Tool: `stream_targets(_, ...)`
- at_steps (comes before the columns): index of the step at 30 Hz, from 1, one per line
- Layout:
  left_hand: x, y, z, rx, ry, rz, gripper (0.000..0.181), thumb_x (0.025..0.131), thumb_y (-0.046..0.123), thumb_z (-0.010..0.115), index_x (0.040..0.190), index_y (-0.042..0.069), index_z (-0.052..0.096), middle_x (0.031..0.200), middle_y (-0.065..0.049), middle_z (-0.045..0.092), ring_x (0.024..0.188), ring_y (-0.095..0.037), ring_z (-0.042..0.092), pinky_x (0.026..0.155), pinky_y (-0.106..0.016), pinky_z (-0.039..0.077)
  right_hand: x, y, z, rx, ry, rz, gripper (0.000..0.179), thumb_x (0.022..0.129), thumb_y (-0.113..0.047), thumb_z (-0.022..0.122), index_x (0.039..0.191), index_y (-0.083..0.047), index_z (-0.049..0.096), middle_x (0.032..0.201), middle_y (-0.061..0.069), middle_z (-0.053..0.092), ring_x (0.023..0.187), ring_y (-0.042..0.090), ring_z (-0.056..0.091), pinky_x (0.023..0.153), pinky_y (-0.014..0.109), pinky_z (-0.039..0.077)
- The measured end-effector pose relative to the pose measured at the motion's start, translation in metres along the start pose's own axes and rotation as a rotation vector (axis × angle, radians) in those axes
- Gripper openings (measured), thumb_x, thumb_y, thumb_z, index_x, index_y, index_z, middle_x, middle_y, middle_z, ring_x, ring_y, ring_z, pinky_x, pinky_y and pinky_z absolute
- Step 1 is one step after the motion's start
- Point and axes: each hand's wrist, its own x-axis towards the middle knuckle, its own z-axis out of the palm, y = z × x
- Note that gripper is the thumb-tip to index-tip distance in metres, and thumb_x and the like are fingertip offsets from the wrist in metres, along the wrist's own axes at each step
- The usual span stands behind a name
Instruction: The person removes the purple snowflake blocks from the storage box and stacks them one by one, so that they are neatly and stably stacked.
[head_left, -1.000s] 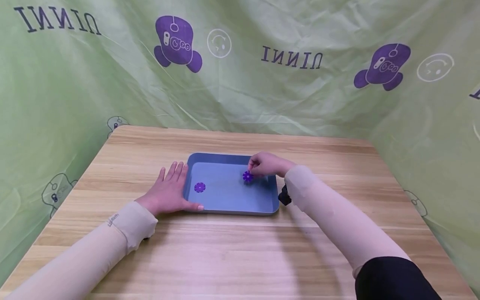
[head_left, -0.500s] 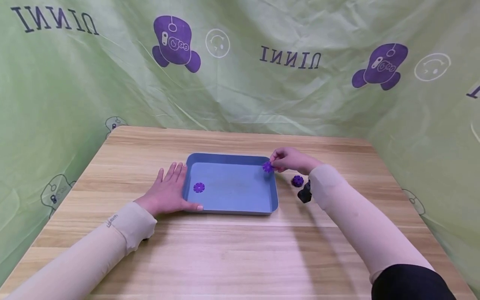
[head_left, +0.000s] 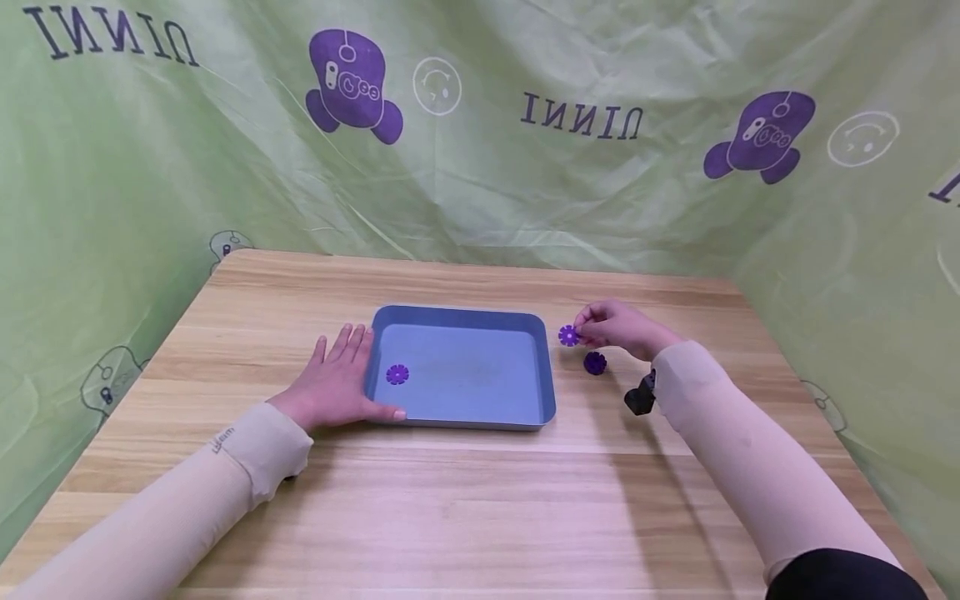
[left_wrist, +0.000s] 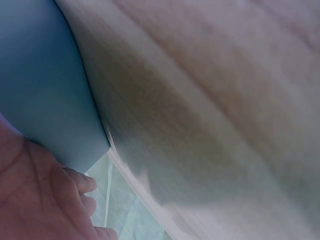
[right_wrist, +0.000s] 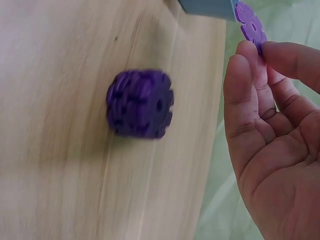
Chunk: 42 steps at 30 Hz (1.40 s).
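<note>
Between the thumb and fingertips of my right hand [head_left: 617,327] is a purple snowflake disc [head_left: 568,335], pinched at its edge and held up to the right of the blue tray [head_left: 467,423]. Just below that hand, a stack of purple snowflake discs [head_left: 595,362] stands on the table; the right wrist view shows the stack [right_wrist: 140,103] as several discs pressed together. My left hand [head_left: 339,385] rests with straight fingers along the tray's left side, its thumb over the front rim. Inside the tray, near that hand, lies one purple snowflake disc [head_left: 397,374].
The tray sits on a wood-grain table [head_left: 450,508]. A green printed curtain [head_left: 480,192] hangs behind the table and at both sides. A black device [head_left: 641,395] sticks out from the right sleeve's cuff.
My right hand has carried the pinched disc rightward, from over the tray to beyond its right rim. The stack of discs, hidden at first, has come into sight. My left hand has stayed put.
</note>
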Motion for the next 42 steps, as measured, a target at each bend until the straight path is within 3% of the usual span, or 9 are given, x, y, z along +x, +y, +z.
stream_targets(14, 0.001, 0.001, -0.002, -0.001, -0.008, 0.003, 0.145, 0.072, 0.084, 0.07, 0.159, -0.013, 0.004, 0.167, -0.032, 0.004, 0.155, -0.046, -0.004, 0.121, -0.065, -0.006, -0.018, 0.018, -0.018, 0.025, 0.041, 0.061, 0.016, 0.105, -0.001, 0.053, 0.114, 0.012, 0.057, 0.101, 0.009, 0.065, 0.091, 0.016, 0.064, 0.086, 0.03, 0.058)
stream_targets(23, 0.003, -0.002, -0.003, 0.008, -0.015, -0.003, 0.147, 0.072, 0.085, 0.068, 0.16, -0.011, 0.002, 0.168, -0.03, 0.003, 0.155, -0.045, -0.006, 0.121, -0.064, -0.008, -0.027, 0.03, -0.021, 0.047, 0.053, 0.129, 0.021, 0.105, -0.001, 0.053, 0.119, 0.014, 0.055, 0.099, 0.008, 0.065, 0.09, 0.015, 0.063, 0.083, 0.025, 0.057)
stream_targets(42, 0.001, -0.003, -0.001, -0.013, -0.024, -0.004, 0.146, 0.073, 0.085, 0.069, 0.16, -0.011, 0.003, 0.168, -0.031, 0.003, 0.155, -0.046, -0.005, 0.12, -0.065, -0.007, -0.032, 0.039, -0.02, 0.075, 0.019, 0.157, 0.019, 0.105, -0.001, 0.053, 0.117, 0.014, 0.058, 0.095, 0.006, 0.065, 0.084, 0.013, 0.062, 0.077, 0.023, 0.056)
